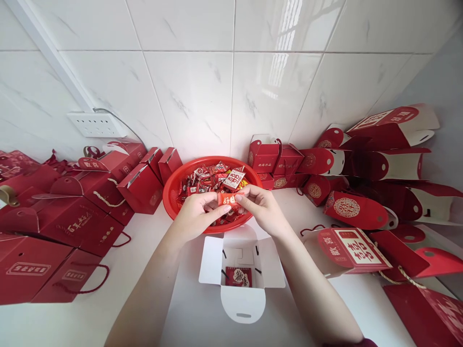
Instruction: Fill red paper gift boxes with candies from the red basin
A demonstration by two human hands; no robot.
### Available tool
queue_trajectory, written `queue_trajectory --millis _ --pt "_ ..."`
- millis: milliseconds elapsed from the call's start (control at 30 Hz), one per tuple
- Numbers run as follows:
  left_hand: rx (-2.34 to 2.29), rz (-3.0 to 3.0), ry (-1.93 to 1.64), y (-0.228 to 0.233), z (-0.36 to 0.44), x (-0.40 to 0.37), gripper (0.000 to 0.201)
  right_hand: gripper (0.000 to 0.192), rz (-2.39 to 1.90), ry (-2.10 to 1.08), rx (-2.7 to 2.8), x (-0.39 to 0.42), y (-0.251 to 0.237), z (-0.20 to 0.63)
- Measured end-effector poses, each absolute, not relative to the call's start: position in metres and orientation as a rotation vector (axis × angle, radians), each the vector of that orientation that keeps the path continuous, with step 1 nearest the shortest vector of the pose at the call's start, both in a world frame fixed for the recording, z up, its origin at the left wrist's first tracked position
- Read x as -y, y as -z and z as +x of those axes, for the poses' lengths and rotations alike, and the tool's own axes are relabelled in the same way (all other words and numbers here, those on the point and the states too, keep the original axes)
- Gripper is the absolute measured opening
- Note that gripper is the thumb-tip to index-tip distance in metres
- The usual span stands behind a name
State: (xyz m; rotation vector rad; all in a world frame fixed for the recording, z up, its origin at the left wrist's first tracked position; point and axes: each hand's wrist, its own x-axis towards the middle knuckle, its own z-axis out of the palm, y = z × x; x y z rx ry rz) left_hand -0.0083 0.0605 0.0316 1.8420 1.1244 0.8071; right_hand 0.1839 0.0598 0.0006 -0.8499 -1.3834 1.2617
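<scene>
I see a small red candy packet (227, 199) pinched between both hands above the near rim of a round red basket (170, 193) that is heaped with more wrapped sweets (213, 176). My left hand (195, 212) is curled around the packet's left end, thumb and fingers closed on it; my right hand (262, 205) grips the right end the same way, fingertips meeting the left hand's over the wrapper. Just below the hands, nearer to me on the white counter (202, 318), stands an open box (241, 270) with its white flaps spread outward, and one red packet with a round label (238, 277) lies at its bottom. To the left of the basket I see a row of closed red gift boxes (72, 212) with rope handles, some touching the basket's side. To the right, a pile of unfilled red boxes (361, 168) lies tipped on their sides against the tiled wall (202, 86), and one box with a printed panel (349, 248) rests just beside my right forearm. A white socket strip (96, 124) sits on the wall at upper left.
</scene>
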Motion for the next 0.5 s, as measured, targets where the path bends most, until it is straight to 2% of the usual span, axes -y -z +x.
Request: queue_trajectory --millis 167,300,400,500 --pt "-1.067 1.752 -0.786 -0.03 -0.01 -0.062 0.023 0.026 -0.849 -1.283 1.431 -0.06 -0.003 0.186" --pt "-1.073 1.758 -0.673 -0.028 -0.013 -0.065 0.022 0.017 -0.752 -1.362 1.56 -0.057 -0.004 0.19" --pt "-1.159 1.917 -0.574 -0.03 -0.016 -0.064 0.024 0.02 -0.748 -1.262 1.799 -0.052 -0.007 0.194" --pt "-1.137 2.035 -0.444 -0.036 -0.021 -0.062 0.021 0.008 -0.864 -1.098 2.007 -0.044 -0.015 0.199"
